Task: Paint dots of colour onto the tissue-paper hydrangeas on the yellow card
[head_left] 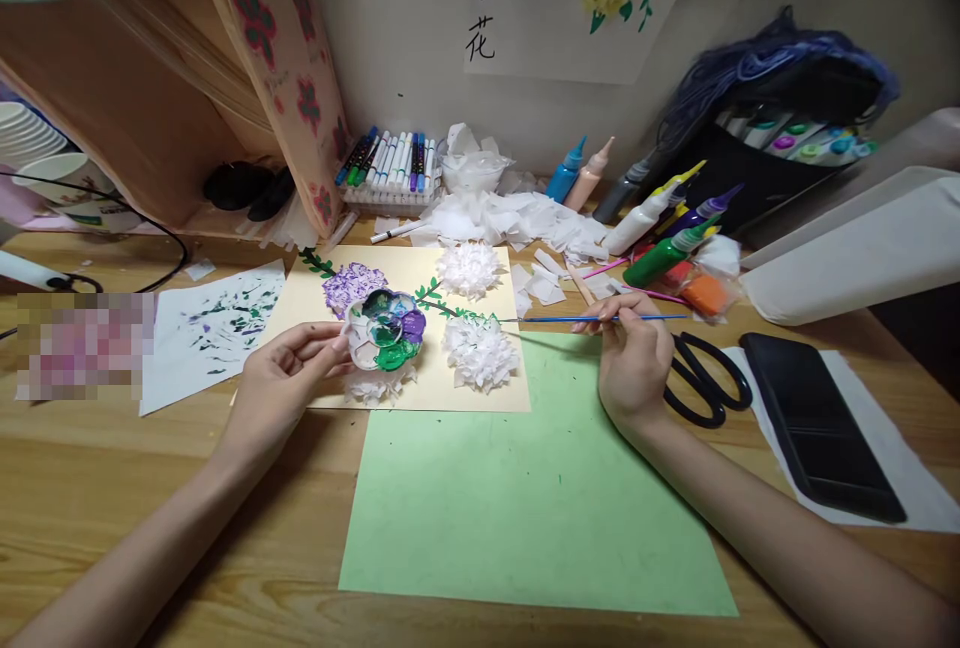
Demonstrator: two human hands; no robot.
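Note:
Between the thumb and fingers of my left hand is a small flower-shaped paint palette with green, purple and white paint in its wells. It hovers over a cream sheet and hides part of it. My right hand grips a thin blue paintbrush, its tip at the green leaves above a white paper flower. Another white flower sits higher on the sheet, and a purple-tinted flower lies behind the palette. A further white flower shows partly below it.
Green paper lies in front. Black scissors and a black phone are at the right. Paint bottles, torn tissue scraps and a marker rack line the back. A paint-smudged sheet is at left.

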